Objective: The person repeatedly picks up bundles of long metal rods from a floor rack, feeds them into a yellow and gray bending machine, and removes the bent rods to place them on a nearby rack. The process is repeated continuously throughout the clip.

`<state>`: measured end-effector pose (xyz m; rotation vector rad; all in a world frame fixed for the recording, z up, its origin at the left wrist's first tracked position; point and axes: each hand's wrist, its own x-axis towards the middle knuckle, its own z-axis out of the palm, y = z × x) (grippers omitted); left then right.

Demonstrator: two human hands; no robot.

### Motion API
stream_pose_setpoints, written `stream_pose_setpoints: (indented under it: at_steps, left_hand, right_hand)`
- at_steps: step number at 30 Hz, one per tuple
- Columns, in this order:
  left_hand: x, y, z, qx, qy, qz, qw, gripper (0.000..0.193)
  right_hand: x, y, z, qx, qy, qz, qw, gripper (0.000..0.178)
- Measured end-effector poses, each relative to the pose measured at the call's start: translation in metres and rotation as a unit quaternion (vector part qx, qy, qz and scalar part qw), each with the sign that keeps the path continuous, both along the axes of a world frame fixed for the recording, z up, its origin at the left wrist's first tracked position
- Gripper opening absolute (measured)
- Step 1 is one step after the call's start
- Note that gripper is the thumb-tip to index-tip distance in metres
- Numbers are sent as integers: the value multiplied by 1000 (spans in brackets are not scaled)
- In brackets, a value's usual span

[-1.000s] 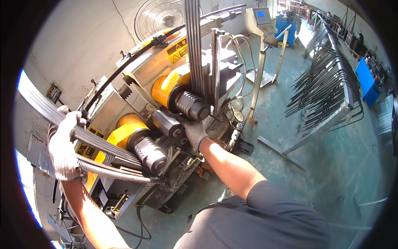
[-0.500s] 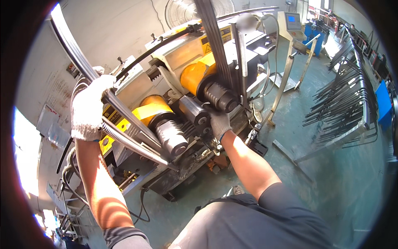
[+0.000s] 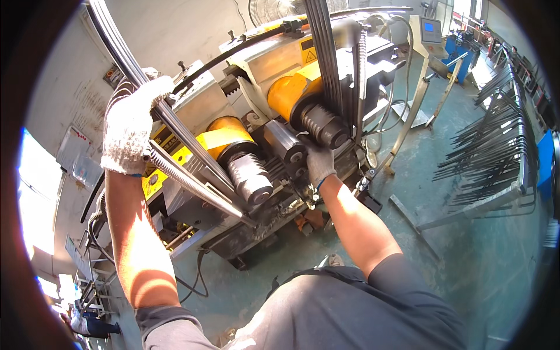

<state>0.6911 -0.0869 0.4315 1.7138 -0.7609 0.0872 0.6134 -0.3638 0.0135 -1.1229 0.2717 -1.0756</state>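
In a white knit glove, my left hand [image 3: 133,125] is wrapped round a bundle of long grey metal rods [image 3: 119,44] that slants down from the upper left onto the machine. My right hand [image 3: 320,163], also gloved, is against a dark steel block [image 3: 284,142] at the middle of the bending machine [image 3: 201,87]. Its fingertips are hidden there. Left of the block is a yellow roller housing with a ridged dark roller [image 3: 249,177]; right of it sits a second ridged roller [image 3: 324,124]. Another bundle of rods [image 3: 322,49] rises behind the second roller.
A control panel on a post [image 3: 429,32] stands at the far right. Many dark bent rods [image 3: 487,137] hang on a rack to the right. An angled metal bar [image 3: 411,219] lies on the floor. A person [image 3: 93,325] is at the lower left. A fan [image 3: 274,9] is behind the machine.
The whole view has shifted, so the machine appears farther right and slightly higher. Both hands keep about the same places on the rods and the block.
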Motion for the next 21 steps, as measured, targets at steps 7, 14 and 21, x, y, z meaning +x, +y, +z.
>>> stream_pose_setpoints:
  at_steps: [7,14,21]
  left_hand:
    - [3,1,16,-23,3,22,999,36]
    - [-17,0,27,-18,-27,34,999,41]
    - [-21,9,32,-12,-43,66,997,35]
  right_hand:
    - [-36,27,82,227,54,107,967,40]
    - [-8,9,18,-25,71,1,997,44]
    - [2,15,16,57,14,47,997,40]
